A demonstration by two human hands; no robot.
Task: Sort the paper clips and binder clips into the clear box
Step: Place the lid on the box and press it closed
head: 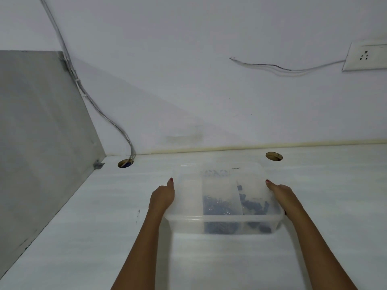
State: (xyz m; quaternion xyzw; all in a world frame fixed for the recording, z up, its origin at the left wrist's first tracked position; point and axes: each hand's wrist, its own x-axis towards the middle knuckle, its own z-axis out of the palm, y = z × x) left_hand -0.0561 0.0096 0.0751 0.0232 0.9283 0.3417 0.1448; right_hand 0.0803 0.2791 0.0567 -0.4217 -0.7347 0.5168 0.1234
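Cable hole [125, 163] sat far left on the table [83, 237]. Next, my left hand [162, 196] clasped the left wall of the box [188, 223], thumb along the rim. Inside, paper clips [218, 206] lay in the middle section and binder clips [254, 205] in the right one. My right hand [281, 194] clasped the right wall likewise.

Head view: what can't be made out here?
All in the head view:
Dark pieces in the clear box: motion blur, clip type unreadable.
Fingers of left hand and right hand: hidden by the box sides they grip.
Wall socket: cut off by right edge.
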